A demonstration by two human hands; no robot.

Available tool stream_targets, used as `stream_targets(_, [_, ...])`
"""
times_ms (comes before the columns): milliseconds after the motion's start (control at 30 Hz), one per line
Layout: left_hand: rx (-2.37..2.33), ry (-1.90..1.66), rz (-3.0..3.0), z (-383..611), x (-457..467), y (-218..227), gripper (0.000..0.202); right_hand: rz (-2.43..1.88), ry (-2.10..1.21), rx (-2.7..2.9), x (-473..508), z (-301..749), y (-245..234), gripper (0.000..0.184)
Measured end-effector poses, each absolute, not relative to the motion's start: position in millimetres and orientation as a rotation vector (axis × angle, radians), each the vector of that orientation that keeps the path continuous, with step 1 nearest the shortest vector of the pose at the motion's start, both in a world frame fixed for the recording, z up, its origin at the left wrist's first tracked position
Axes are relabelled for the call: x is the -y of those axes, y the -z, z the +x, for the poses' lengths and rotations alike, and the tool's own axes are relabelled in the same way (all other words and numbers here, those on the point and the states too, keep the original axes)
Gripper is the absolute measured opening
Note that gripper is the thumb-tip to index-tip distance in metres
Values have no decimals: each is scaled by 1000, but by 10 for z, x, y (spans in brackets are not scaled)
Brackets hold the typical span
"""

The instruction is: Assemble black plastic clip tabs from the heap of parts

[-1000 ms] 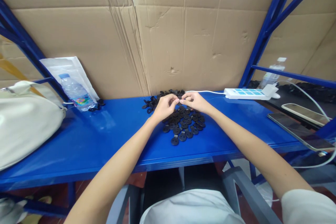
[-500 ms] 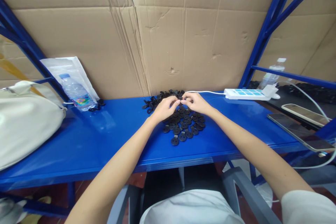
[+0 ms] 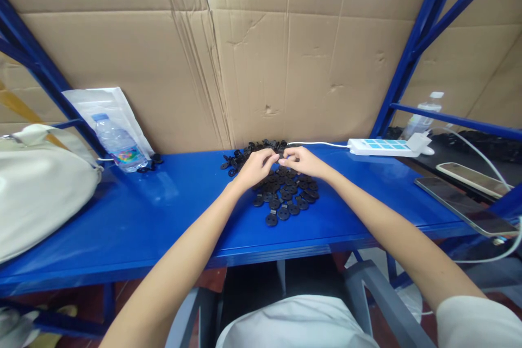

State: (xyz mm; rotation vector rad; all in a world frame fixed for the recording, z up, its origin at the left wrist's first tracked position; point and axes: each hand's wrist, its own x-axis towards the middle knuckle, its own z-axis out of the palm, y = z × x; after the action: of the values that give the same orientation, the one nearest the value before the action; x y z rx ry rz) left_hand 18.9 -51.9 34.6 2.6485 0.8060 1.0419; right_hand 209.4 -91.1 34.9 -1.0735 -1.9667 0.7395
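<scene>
Centrally, on a blue metal shelf, the left hand and right hand curl half closed, fingertips nearly meeting, just above a heap of small black plastic discs; whether they grip a disc cannot be told. A water bottle lies to the left, a white power strip to the far right

An off-white short-sleeved shirt leaves both forearms bare.
</scene>
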Motion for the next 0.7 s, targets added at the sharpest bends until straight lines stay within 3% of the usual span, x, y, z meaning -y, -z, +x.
stream_targets(700, [-823, -1126, 2482, 203, 543, -353, 22, -1112, -747, 1760, 863, 2071, -329, 33])
